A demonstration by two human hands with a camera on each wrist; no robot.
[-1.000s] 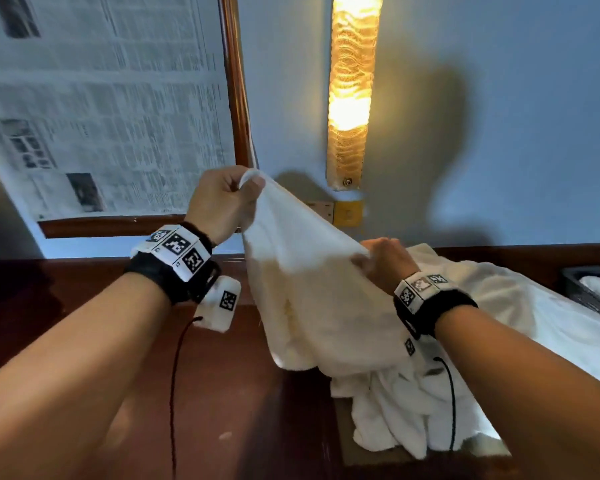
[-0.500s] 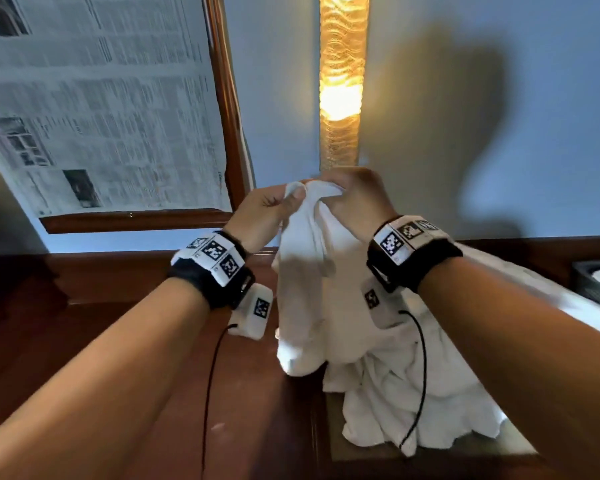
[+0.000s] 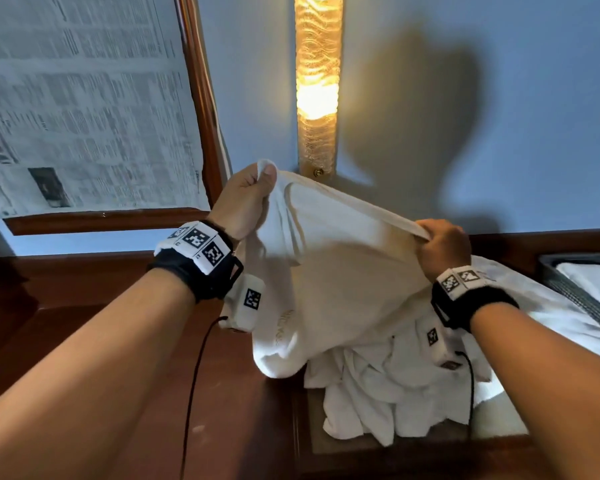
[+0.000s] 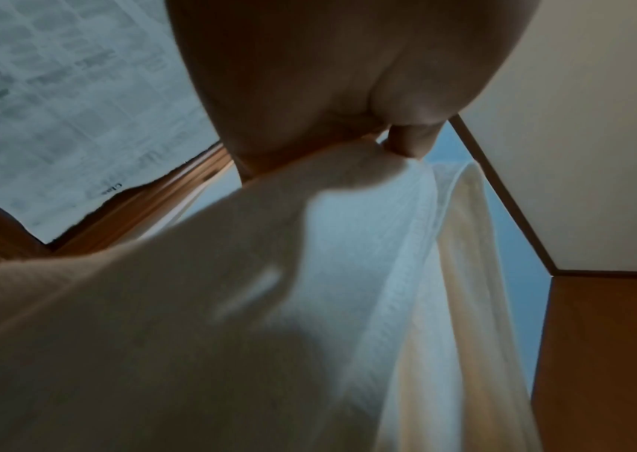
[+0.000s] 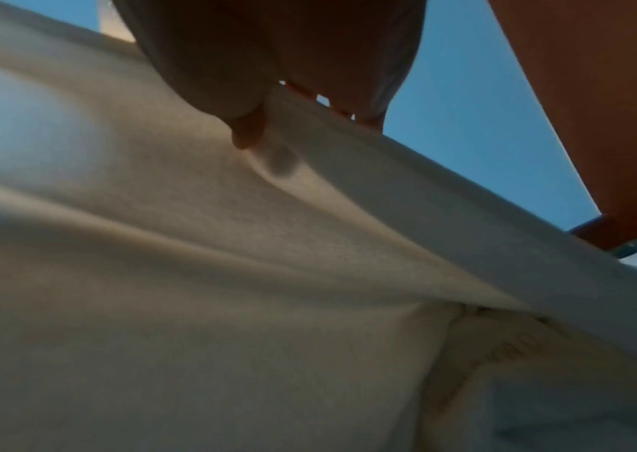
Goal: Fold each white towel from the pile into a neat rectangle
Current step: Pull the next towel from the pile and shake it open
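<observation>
Both forearms reach forward. The left hand (image 3: 245,202) is raised, thumb and curled fingers pinching one corner of a white towel (image 3: 340,271); the right hand (image 3: 442,245), lower, grips the same top edge. That one towel hangs stretched between them, above the crumpled pile (image 3: 388,403) beneath the right wrist, its towels uncountable.

A dark reddish-brown wooden surface (image 3: 84,306) is running under both forearms and back to the wall. Below the right hand (image 3: 442,247) it is carrying a crumpled pile of white towels (image 3: 378,403), which is sitting on a paler inset panel (image 3: 430,441) framed by the wood. Spreading out to the right of that hand, more white cloth (image 3: 548,306) is lying on it. Farther right, at the edge of view, a dark tray (image 3: 568,292) is resting there, holding something white.
</observation>
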